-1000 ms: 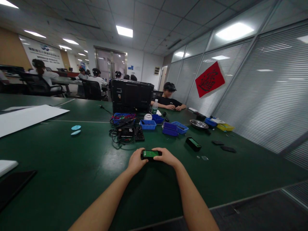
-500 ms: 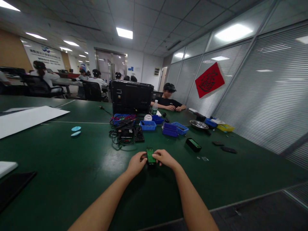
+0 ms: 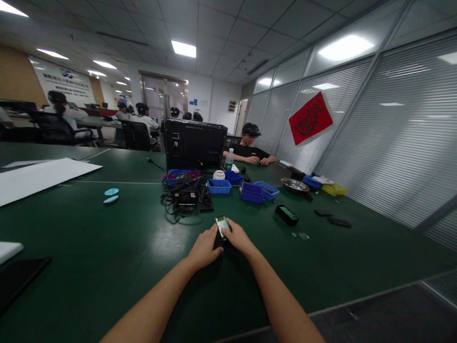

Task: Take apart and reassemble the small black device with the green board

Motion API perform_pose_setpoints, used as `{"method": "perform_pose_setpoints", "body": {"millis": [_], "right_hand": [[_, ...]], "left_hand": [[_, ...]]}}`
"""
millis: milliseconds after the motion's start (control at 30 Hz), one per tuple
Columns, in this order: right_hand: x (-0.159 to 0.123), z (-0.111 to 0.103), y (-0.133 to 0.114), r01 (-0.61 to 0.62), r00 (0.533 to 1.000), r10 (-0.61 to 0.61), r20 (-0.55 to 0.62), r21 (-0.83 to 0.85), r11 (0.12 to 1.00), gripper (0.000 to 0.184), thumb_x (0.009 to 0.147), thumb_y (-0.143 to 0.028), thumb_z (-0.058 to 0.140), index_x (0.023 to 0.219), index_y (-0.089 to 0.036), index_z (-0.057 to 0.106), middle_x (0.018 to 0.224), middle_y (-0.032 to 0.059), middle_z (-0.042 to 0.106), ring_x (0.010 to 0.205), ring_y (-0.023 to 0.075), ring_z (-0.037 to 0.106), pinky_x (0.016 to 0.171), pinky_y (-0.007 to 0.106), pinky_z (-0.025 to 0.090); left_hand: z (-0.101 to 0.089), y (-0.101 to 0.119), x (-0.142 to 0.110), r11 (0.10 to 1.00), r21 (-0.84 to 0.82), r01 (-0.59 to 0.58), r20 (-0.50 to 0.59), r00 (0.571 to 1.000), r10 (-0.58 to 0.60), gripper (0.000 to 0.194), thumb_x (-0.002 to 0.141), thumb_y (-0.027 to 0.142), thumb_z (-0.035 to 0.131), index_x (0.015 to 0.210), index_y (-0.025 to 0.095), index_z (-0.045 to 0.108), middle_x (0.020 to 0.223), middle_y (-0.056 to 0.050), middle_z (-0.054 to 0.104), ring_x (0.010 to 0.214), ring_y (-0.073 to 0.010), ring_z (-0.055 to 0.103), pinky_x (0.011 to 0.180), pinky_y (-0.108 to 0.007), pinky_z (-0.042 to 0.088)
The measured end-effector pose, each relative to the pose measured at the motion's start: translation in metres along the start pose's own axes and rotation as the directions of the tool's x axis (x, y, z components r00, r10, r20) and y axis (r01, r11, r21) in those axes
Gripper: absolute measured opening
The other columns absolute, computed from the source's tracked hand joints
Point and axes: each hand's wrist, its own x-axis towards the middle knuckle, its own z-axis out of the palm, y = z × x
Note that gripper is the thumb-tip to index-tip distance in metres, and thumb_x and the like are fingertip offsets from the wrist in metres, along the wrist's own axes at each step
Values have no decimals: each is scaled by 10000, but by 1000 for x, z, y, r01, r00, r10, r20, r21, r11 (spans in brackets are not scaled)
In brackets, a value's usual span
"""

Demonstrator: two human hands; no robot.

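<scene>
My right hand (image 3: 238, 235) grips a green circuit board (image 3: 222, 224), its thumb on the top face and its fingers at the far side. The board is tilted and catches white glare. My left hand (image 3: 205, 247) curls round a small black case (image 3: 218, 241) just below the board, with its thumb at the near end. Most of the case is hidden by my fingers and the board, so whether the two touch cannot be made out. To the right lies a similar black case with a green board (image 3: 287, 215) in it.
Blue bins (image 3: 219, 186), a black power unit with cables (image 3: 184, 196) and a monitor (image 3: 194, 144) stand ahead. A metal bowl (image 3: 295, 185) and flat black pieces (image 3: 339, 222) lie right. Across the table sits a person (image 3: 250, 147). Light-blue pieces (image 3: 111, 192) lie left.
The circuit board has turned and tilted, going from plain green to white glare. My right hand has shifted slightly left with it, and my left hand has turned round the case.
</scene>
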Motion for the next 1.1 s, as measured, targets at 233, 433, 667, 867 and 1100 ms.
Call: {"method": "perform_pose_setpoints", "body": {"millis": [233, 433, 667, 867, 1100], "right_hand": [[8, 14, 9, -138, 974, 158, -163, 123, 983, 512, 675, -236, 543, 1180, -163, 498, 1005, 68, 603, 857, 189, 561, 793, 315, 443], [-4, 14, -5, -84, 931, -27, -363, -286, 955, 491, 678, -211, 560, 1167, -194, 521, 1107, 120, 494, 1028, 254, 437, 904, 372, 352], [-9, 16, -13, -92, 952, -84, -296, -535, 840, 504, 673, -187, 585, 1165, -247, 498, 1150, 123, 468, 1031, 282, 413, 841, 381, 348], [-11, 2, -16, -292, 950, 188, -248, -503, 813, 692, 699, -357, 569, 1291, -103, 313, 1071, 212, 542, 994, 309, 498, 783, 394, 371], [-11, 2, -24, -277, 959, 195, -204, -550, 788, 403, 734, -267, 522, 1108, -128, 466, 955, 157, 606, 836, 255, 590, 682, 329, 431]], "left_hand": [[6, -6, 1, 999, 39, -30, -5, 1000, 30, 758, 666, 292, 570, 1344, 169, 253, 1417, -85, 275, 1270, -236, 287, 1040, -342, 219], [6, -3, 0, 998, 65, -9, 9, 1000, 9, 615, 691, 262, 550, 1282, 228, 383, 1383, -49, 346, 1232, -232, 342, 1023, -373, 252], [9, -7, 4, 998, 69, 11, -76, 997, -6, 431, 718, 228, 514, 1148, 197, 540, 1278, -60, 472, 1176, -206, 404, 1016, -326, 281], [10, -12, 5, 999, 44, 20, -126, 992, -14, 406, 731, 244, 502, 1129, 188, 557, 1244, -58, 502, 1142, -199, 436, 1002, -317, 307], [12, -16, 7, 999, 10, 34, -156, 987, -32, 405, 730, 229, 505, 1130, 177, 546, 1225, -64, 517, 1132, -195, 448, 1002, -313, 309]]}}
